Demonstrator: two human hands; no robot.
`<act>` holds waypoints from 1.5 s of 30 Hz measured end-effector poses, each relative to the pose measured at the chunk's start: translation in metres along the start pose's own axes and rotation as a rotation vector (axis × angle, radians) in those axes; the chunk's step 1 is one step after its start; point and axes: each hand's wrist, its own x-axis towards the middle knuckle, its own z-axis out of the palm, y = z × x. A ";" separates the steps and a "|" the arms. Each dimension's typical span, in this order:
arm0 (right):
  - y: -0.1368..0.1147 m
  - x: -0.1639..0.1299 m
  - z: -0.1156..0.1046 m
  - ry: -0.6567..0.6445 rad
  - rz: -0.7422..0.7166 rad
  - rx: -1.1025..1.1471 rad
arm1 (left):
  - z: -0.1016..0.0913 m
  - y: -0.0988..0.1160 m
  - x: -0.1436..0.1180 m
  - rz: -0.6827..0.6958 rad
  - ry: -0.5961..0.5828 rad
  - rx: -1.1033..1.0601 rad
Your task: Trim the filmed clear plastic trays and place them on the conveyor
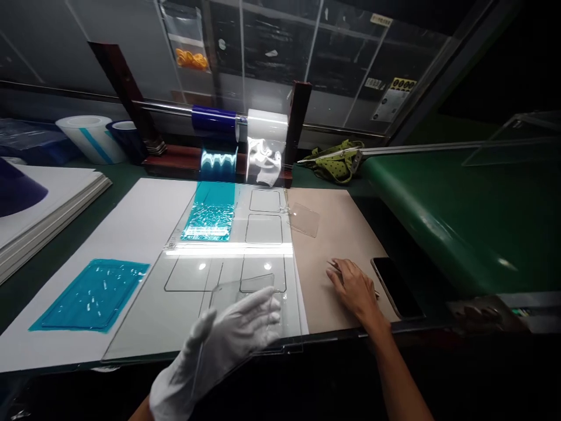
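My left hand [228,342], in a white glove, holds a clear plastic panel [245,287] by its near edge, tilted over the transparent template sheet [263,234] with outlined rectangles. My right hand [355,289] is bare and rests flat on the brown paper sheet [337,228], fingers over thin tweezers [335,266]. A black phone [397,286] lies just right of that hand. Another clear panel [304,219] lies on the brown paper farther back.
Blue film strip [210,213] runs down from a blue roll [214,120] beside a clear roll [266,126] on a wooden holder. A blue-filmed piece [90,295] lies on white paper at left. A green conveyor [456,210] is at right; a stack of white sheets [44,204] at left.
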 end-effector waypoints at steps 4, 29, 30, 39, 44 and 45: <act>-0.044 -0.004 -0.024 0.046 -0.176 0.049 | -0.008 -0.008 0.005 -0.070 -0.058 -0.591; -0.165 0.009 -0.051 -0.278 -0.632 0.138 | -0.014 -0.003 0.025 0.091 -0.262 -0.753; -0.166 0.008 -0.052 -0.271 -0.635 0.133 | -0.013 -0.004 0.024 0.093 -0.263 -0.747; -0.167 -0.007 -0.059 -0.237 -0.626 0.116 | -0.007 -0.010 0.015 0.037 -0.283 -0.714; -0.167 -0.019 -0.067 -0.179 -0.638 0.107 | 0.006 -0.012 0.012 0.040 -0.305 -0.691; -0.167 -0.021 -0.069 -0.166 -0.635 0.106 | 0.008 -0.012 0.011 0.051 -0.302 -0.684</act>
